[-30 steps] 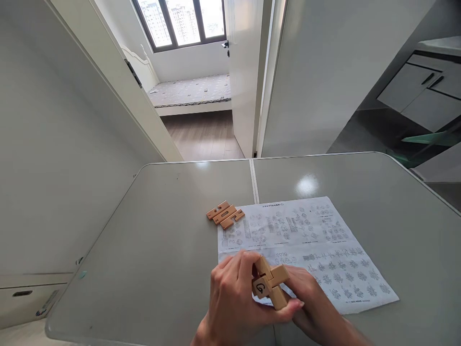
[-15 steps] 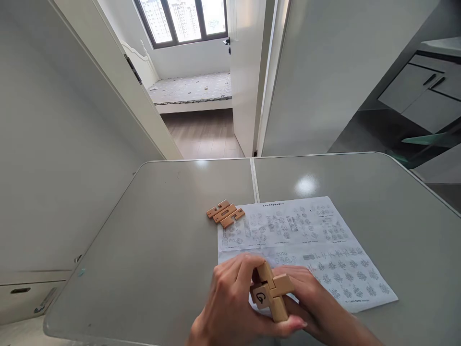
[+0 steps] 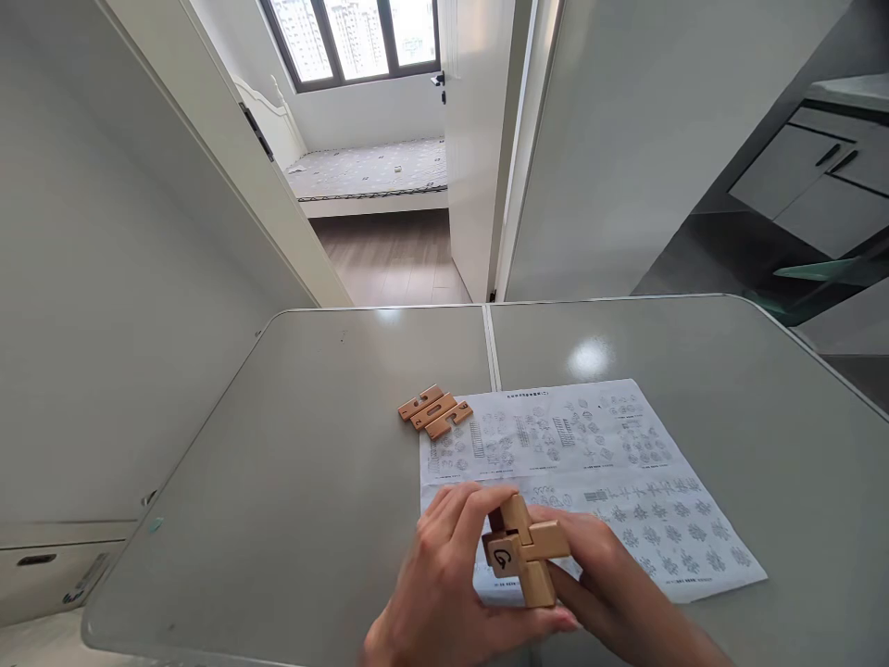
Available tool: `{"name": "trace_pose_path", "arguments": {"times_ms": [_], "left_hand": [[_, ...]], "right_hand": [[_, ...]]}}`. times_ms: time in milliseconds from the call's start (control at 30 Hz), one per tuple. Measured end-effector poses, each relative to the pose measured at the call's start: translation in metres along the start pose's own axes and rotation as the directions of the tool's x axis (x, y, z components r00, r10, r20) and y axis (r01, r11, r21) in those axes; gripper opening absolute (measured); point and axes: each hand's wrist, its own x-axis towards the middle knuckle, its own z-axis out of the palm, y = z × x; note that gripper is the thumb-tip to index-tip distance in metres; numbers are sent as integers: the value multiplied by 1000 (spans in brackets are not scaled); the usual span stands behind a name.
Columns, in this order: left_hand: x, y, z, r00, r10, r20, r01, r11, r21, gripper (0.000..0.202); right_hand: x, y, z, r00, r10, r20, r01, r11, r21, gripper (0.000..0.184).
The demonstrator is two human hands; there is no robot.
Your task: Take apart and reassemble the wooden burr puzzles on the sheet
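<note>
Between my two hands is a wooden burr puzzle (image 3: 534,582) of interlocked light-wood pieces, one end marked with a dark letter like a "G". My left hand (image 3: 444,565) grips it from the left, fingers over the top and thumb along the bottom. From the right, my right hand (image 3: 601,560) closes on the piece that sticks out to that side; some of its fingers are hidden behind the puzzle. Beyond the hands lie three flat, notched wooden pieces (image 3: 434,411) with small dark marks, side by side, partly over the paper's corner.
A creased instruction sheet (image 3: 667,482) printed with small diagrams lies under and beyond my hands. The grey table (image 3: 298,491) has a seam (image 3: 493,347) down its middle. A wall stands along the left, and a doorway with an open door (image 3: 479,139) faces the far edge.
The puzzle has tilted slightly and its lettered end has shifted up a little. My left thumb has drawn slightly left and up. The flat pieces and sheet have stayed put.
</note>
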Motion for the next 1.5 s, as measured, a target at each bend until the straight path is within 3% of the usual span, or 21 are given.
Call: {"name": "trace_pose_path", "arguments": {"times_ms": [100, 167, 233, 367, 500, 667, 900, 1100, 1333, 1500], "left_hand": [[-7, -6, -6, 979, -194, 66, 203, 960, -190, 69], [-11, -12, -6, 934, -327, 141, 356, 859, -368, 69], [-13, -17, -3, 893, -377, 246, 449, 709, -544, 74], [-14, -22, 7, 872, -351, 342, 479, 461, -747, 78], [-17, -23, 13, 853, -395, 342, 486, 360, -797, 85], [-24, -28, 15, 873, -383, 303, 460, 435, -774, 81], [-18, -26, 9, 893, -337, 297, 440, 519, -733, 67], [-16, -28, 12, 947, -290, 137, 286, 568, -772, 64], [-19, -27, 8, 934, -351, 73, 290, 620, -729, 67], [-26, -28, 14, 902, -425, 78, 330, 562, -759, 63]], "right_hand": [[0, -4, -2, 997, -8, -72, 4, 998, -60, 14], [1, -8, -3, 991, -16, -130, 2, 994, -112, 13], [4, -14, -4, 984, -47, -170, 22, 989, -144, 18], [10, -24, 0, 972, -110, -206, 66, 976, -208, 21], [12, -28, 3, 962, -168, -218, 90, 941, -325, 18], [13, -28, 4, 965, -214, -148, 135, 898, -418, 25], [11, -29, 7, 984, -151, -93, 111, 932, -345, 31], [17, -32, 14, 979, -172, -111, 133, 947, -291, 30], [22, -31, 16, 993, -98, -64, 87, 982, -169, 31], [21, -27, 10, 997, 60, 40, -58, 996, -62, 31]]}}
